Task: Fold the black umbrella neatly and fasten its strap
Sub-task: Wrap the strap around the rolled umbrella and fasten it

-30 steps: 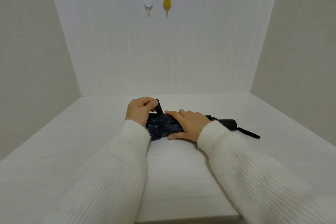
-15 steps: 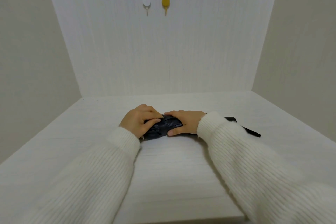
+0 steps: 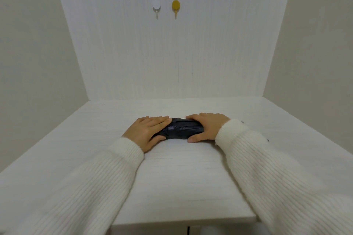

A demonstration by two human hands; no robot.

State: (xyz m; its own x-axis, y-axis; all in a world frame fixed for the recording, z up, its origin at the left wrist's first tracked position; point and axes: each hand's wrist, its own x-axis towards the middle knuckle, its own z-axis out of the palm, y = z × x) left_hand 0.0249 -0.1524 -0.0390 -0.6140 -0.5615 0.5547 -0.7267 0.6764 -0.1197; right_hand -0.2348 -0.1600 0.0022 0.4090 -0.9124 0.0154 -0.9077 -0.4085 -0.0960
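The black umbrella (image 3: 181,129) lies folded and rolled into a short bundle on the white table (image 3: 181,177), lengthwise left to right. My left hand (image 3: 147,131) wraps over its left end, fingers on top and thumb underneath in front. My right hand (image 3: 207,127) wraps over its right end the same way. Only the middle of the bundle shows between the hands. The strap cannot be made out, and my right sleeve hides the handle end.
A white hook (image 3: 156,6) and a yellow hook (image 3: 175,6) hang high on the back wall. Side walls close in the table on the left and right. The table's front edge (image 3: 181,221) runs just below my forearms.
My left hand held a black strap up above the bundle; it has come down and now both hands clasp the rolled umbrella. The handle and wrist loop have gone behind my right sleeve.
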